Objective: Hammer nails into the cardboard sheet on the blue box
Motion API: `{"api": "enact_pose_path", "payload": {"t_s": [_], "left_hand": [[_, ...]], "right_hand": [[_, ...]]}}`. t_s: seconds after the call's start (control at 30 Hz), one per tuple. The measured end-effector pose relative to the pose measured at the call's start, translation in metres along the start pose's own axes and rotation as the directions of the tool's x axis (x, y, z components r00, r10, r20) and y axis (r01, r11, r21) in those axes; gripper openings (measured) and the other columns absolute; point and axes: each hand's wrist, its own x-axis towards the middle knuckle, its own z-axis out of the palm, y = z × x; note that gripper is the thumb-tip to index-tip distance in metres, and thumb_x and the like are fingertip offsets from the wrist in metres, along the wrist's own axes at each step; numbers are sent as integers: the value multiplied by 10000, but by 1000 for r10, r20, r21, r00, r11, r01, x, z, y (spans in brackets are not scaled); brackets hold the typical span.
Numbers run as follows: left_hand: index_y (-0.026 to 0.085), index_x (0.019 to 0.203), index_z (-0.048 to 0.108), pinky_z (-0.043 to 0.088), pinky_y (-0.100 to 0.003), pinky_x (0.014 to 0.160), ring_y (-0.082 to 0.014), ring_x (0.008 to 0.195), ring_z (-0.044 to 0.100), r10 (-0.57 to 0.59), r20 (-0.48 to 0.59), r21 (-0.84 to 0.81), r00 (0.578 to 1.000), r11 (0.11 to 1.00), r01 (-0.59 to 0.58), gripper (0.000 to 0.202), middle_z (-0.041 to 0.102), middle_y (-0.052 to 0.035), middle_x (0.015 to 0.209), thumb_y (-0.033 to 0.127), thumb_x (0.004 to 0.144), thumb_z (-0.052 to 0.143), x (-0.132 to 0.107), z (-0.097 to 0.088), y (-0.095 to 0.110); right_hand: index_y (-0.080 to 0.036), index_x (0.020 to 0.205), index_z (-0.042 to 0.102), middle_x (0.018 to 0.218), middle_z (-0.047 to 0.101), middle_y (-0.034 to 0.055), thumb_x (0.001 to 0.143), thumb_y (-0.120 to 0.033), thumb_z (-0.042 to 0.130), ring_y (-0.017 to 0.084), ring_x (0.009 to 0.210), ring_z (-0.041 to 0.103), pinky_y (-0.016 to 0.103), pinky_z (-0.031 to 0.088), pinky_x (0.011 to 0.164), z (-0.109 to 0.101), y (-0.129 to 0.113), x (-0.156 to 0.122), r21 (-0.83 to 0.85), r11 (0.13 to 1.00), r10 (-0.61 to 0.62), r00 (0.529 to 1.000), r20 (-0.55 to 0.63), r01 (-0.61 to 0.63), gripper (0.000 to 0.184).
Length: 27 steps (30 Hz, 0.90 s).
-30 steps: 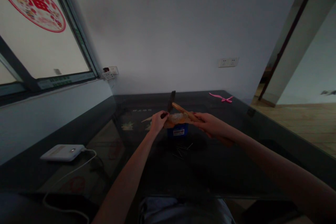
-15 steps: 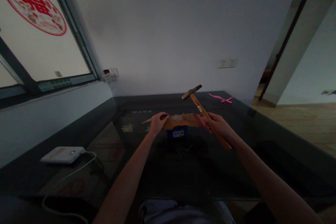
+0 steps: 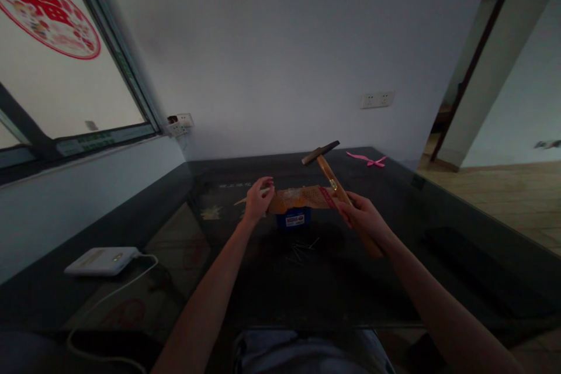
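Centrally, a wooden-handled hammer (image 3: 329,175) slants across the view above the table (image 3: 359,298), its dark metal head at the upper end of the handle, pointing toward the wall (image 3: 272,58). The person's right hand (image 3: 362,216) grasps the handle, fingers wrapped around it, and the lower end of the handle sticks out below the grip. Just beside these fingers is the right end of a patterned brown strip (image 3: 298,196) with a red band, which lies across a small blue box (image 3: 293,218) with a pale label. The left hand (image 3: 259,200) is at the strip's other end, its fingers bent toward the thumb; whether it pinches anything cannot be made out.

On the near side of the box, several thin nails (image 3: 299,250) lie loosely scattered on the dark, glossy table. Well apart on the left is a white device (image 3: 103,261) with a white cable (image 3: 111,290) running from it toward the near edge. A pink ribbon-like object (image 3: 372,162) lies near the far right corner. Beyond, the wall carries a double socket (image 3: 377,100), and a window on the left bears a round red-and-white decoration (image 3: 48,9).
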Motion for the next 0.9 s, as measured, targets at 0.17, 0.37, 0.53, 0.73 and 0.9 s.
{"api": "enact_pose_path", "payload": {"t_s": [0.17,0.37,0.53,0.73,0.9], "left_hand": [[171,980,576,453,-293,835,-153,888,574,124,-20,74,992,990,-122,200,614,-66,952,176,817,461,-12,-20,50],[203,934,631,429,-259,815,-150,868,588,203,720,-64,663,971,-229,190,652,-40,911,229,833,472,-63,-20,78],[189,855,633,414,-205,667,-120,730,571,61,864,14,499,989,-144,117,640,-12,813,245,787,556,-73,-21,59],[185,847,607,391,-198,622,-119,720,555,-4,905,46,425,995,-90,173,621,0,806,300,721,640,-72,-26,55],[194,820,610,382,-206,628,-128,746,555,-30,911,122,411,972,-200,100,611,-1,816,226,725,607,-78,-22,59]], "right_hand": [[-139,1069,519,522,427,-76,724,-361,591,68,388,390,197,355,351,0,3,0,-39,999,23,1000,-10,-23,416],[-146,1042,528,535,436,-75,710,-357,602,72,385,400,204,349,354,4,2,-2,-90,996,16,1000,-1,-16,401],[-144,1102,506,516,435,-80,731,-337,579,72,374,403,202,353,352,6,4,-2,-111,994,5,1000,30,-2,425],[-154,1148,492,510,441,-81,736,-341,568,76,367,401,211,356,351,6,11,-1,-117,993,-8,999,44,13,459],[-166,1116,511,525,437,-76,728,-329,576,77,379,404,215,360,359,6,13,0,-97,995,23,999,28,-20,426]]}}
